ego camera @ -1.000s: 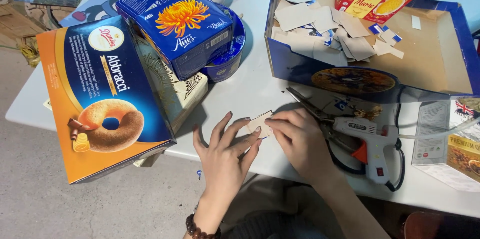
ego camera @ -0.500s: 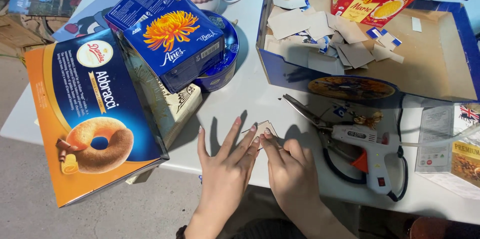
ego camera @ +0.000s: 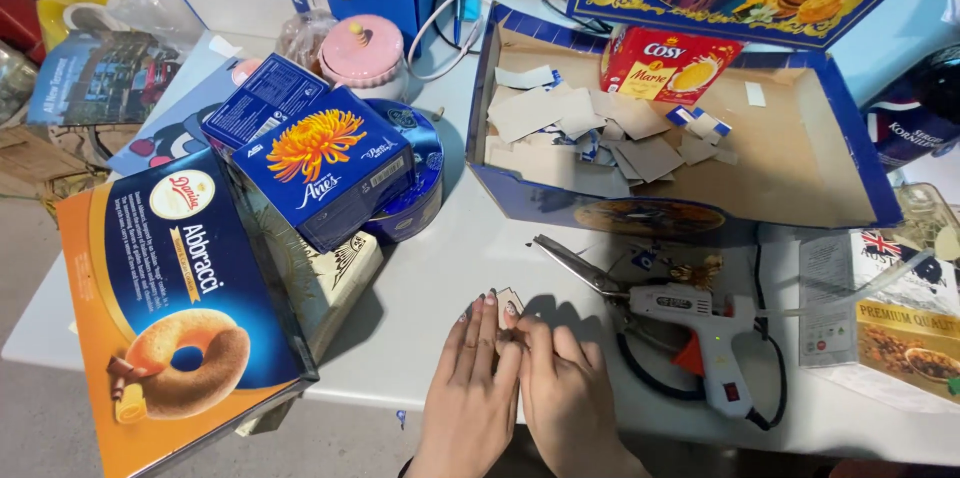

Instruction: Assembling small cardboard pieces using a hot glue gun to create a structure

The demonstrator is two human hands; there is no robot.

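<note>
hands pressed over a small card piece at the table's near edge

the table (ego camera: 450, 268) runs out of view at the right. the open blue carton (ego camera: 800, 163) at the far side holds grey card scraps, its lid cut off by the top edge. the orange and blue doughnut box (ego camera: 170, 308) hangs over the near left corner. a blue flower box (ego camera: 320, 173) leans on it. the white glue gun (ego camera: 705, 323) lies near the right, scissors (ego camera: 580, 263) half hidden beneath. the left hand (ego camera: 470, 388) and right hand (ego camera: 565, 388) lie flat, fingers straight and loose, pressing the card piece (ego camera: 510, 300), mostly hidden beneath the fingertips.
</note>
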